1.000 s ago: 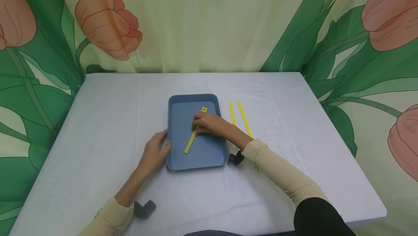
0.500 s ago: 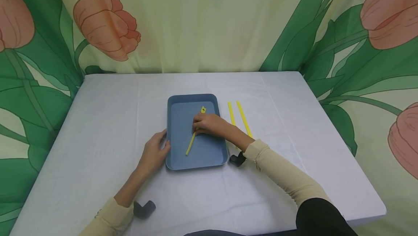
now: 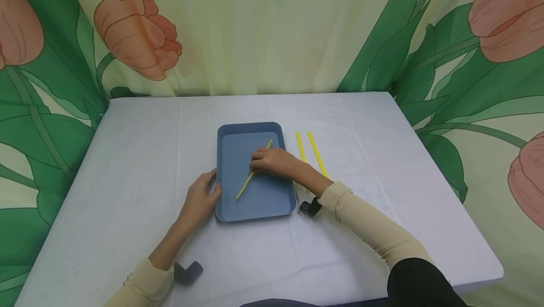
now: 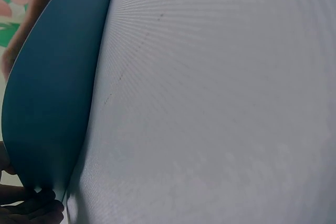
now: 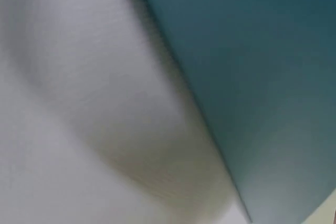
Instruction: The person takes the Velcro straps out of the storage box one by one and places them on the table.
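In the head view, a shallow blue tray [image 3: 267, 203] lies on a white-covered table. My right hand [image 3: 274, 161] is over the tray and pinches a thin yellow strip [image 3: 243, 189] near its middle. The strip slants across, seen nearly edge-on, and my fingers hide its centre. My left hand [image 3: 200, 196] grips the tray's left rim, its thumb reaching over the edge. In the left wrist view, those fingers [image 4: 34, 208] are at the tray's end. Only the tray's outer wall [image 5: 247, 87] and cloth show in the right wrist view, not the right hand.
Two more yellow strips [image 3: 318, 155] lie side by side on the cloth right of the tray, their near ends partly behind my right forearm. Dark wrist devices [image 3: 188, 273] stick out at both cuffs. A flowered curtain [image 3: 272, 28] hangs behind the table [image 3: 382, 156].
My right hand has turned the held strip from its flat face toward its edge, and its upper end has swung right. The left hand and tray stay in place.
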`<state>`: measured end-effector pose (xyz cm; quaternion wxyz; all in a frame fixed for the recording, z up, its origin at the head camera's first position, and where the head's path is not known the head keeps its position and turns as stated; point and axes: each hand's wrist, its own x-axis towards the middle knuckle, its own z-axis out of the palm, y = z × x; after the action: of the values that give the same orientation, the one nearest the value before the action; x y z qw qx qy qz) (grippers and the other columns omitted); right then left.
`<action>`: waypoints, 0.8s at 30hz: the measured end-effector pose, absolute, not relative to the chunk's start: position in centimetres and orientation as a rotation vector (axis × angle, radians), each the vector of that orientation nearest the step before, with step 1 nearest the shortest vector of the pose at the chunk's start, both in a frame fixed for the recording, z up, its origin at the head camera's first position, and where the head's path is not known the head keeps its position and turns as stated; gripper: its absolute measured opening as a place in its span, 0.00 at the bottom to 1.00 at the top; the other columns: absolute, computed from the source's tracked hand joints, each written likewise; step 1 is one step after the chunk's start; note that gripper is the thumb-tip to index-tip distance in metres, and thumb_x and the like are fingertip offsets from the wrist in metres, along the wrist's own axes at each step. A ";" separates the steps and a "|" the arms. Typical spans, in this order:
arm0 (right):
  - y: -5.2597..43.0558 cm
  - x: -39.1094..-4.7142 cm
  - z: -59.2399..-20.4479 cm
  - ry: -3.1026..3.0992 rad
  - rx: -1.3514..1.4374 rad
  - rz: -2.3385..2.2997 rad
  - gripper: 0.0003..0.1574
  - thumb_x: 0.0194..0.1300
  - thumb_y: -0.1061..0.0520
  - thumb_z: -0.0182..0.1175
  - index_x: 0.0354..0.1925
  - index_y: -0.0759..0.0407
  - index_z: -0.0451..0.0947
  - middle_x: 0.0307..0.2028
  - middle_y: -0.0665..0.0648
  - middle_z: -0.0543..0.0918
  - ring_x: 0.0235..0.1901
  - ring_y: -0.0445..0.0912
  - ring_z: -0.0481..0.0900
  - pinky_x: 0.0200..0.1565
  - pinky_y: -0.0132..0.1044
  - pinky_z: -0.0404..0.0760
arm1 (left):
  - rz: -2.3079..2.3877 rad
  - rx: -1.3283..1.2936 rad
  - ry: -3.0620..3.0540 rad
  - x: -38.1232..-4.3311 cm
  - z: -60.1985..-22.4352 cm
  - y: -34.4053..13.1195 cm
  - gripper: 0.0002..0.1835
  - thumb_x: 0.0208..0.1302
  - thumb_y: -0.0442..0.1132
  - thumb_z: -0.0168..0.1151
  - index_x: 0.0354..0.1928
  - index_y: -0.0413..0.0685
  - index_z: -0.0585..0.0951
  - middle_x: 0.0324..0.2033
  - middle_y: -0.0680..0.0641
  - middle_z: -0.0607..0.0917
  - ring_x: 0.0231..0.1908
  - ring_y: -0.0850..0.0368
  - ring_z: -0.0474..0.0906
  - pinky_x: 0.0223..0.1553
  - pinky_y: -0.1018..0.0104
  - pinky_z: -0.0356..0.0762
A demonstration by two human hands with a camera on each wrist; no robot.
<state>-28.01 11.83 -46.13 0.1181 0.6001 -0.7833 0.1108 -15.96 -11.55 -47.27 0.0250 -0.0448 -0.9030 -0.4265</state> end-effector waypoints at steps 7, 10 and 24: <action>11.7 -27.7 -45.1 -2.135 1.708 0.349 0.04 0.62 0.53 0.61 0.35 0.50 0.82 0.35 0.46 0.80 0.36 0.38 0.76 0.32 0.26 0.78 | -1.309 -0.145 -2.785 -16.0 -47.3 -11.5 0.26 0.63 0.33 0.54 0.63 0.29 0.65 0.56 0.32 0.73 0.60 0.39 0.67 0.61 0.50 0.66; 11.7 -27.5 -44.5 -2.093 1.700 0.358 0.04 0.61 0.53 0.62 0.35 0.50 0.82 0.35 0.46 0.80 0.36 0.37 0.77 0.32 0.25 0.78 | -1.302 -0.146 -2.785 -16.0 -47.2 -11.5 0.26 0.63 0.33 0.54 0.62 0.29 0.66 0.55 0.32 0.73 0.59 0.39 0.67 0.61 0.50 0.67; 13.7 -27.5 -42.4 -1.984 1.560 0.426 0.07 0.54 0.57 0.69 0.33 0.53 0.81 0.33 0.49 0.81 0.34 0.40 0.79 0.29 0.28 0.80 | -1.309 -0.146 -2.777 -15.9 -47.4 -11.6 0.26 0.63 0.33 0.54 0.63 0.30 0.66 0.55 0.33 0.74 0.59 0.39 0.67 0.61 0.50 0.67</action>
<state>-27.51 13.74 -42.39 0.2869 0.5838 -0.7426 0.1596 -15.95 -11.60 -47.37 0.0338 -0.0475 -0.9030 -0.4256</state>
